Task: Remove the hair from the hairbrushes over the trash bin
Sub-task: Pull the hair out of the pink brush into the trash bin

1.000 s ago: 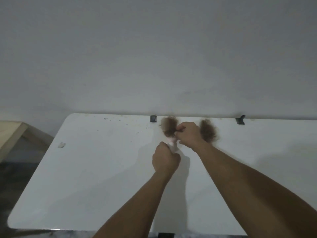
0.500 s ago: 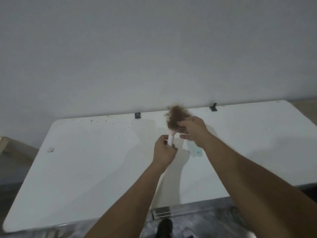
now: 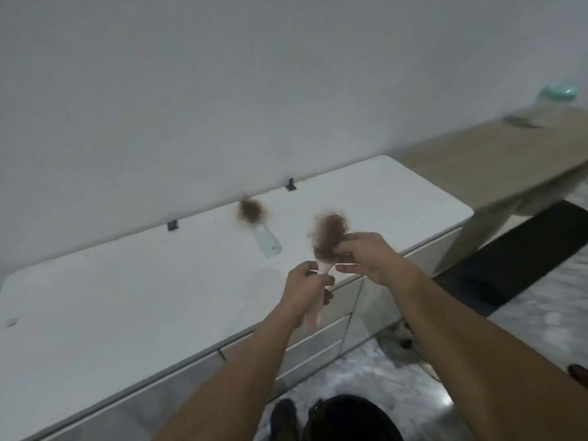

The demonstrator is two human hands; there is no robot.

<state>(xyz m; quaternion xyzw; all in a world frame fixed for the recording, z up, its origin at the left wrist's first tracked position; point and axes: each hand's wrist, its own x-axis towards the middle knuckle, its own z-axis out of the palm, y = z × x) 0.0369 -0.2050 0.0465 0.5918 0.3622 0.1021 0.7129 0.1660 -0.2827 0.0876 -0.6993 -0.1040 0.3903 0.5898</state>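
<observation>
My left hand [image 3: 307, 289] grips the handle of a pink hairbrush [image 3: 318, 300], held up above the front edge of the white table [image 3: 127, 297]. A thick clump of brown hair [image 3: 329, 235] covers the brush head. My right hand [image 3: 369, 257] pinches that hair at its lower right side. A second, pale green hairbrush [image 3: 267, 241] lies on the table near the wall, its head covered with brown hair [image 3: 249, 211]. A dark round bin [image 3: 351, 420] shows at the bottom edge, on the floor below my arms.
The white table has drawers [image 3: 318, 338] on its front. A wooden bench [image 3: 496, 157] stands at the right with a clear jar with a green lid [image 3: 555, 103] on it. The marble floor carries a dark mat [image 3: 521, 253]. Two black clips [image 3: 290, 184] sit at the table's back edge.
The view has swung right and down. Both hands have carried the pink brush away from the wall to the table's front edge, leaving the green brush behind on the table.
</observation>
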